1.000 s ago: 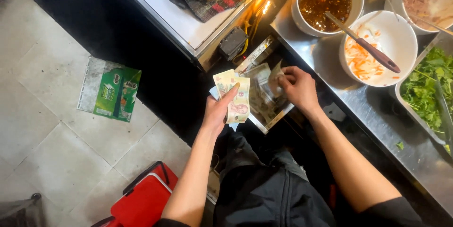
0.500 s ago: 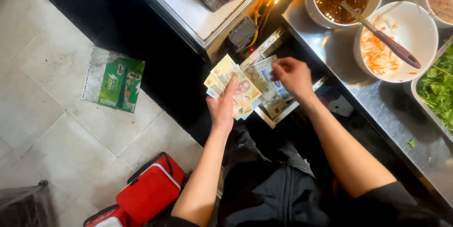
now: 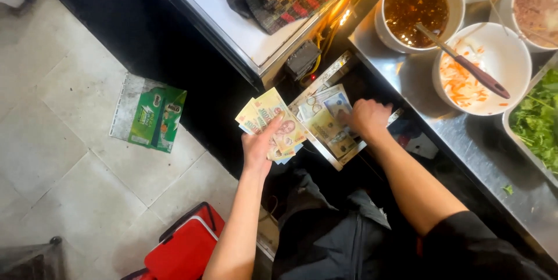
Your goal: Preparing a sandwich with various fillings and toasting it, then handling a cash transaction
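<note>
The left hand (image 3: pixel 260 147) grips a fan of banknotes (image 3: pixel 268 120), thumb pressed across them, above the dark gap below the counter (image 3: pixel 407 70). The right hand (image 3: pixel 366 118) rests, fingers curled, on more notes in an open drawer (image 3: pixel 325 132); whether it pinches 1 is hard to tell. On the counter stand 2 bowls nearest the hands: 1 of brown sauce (image 3: pixel 417 4), 1 white with a spoon (image 3: pixel 482 68). A green carton (image 3: pixel 150 112) lies flat on the floor tiles, well apart.
</note>
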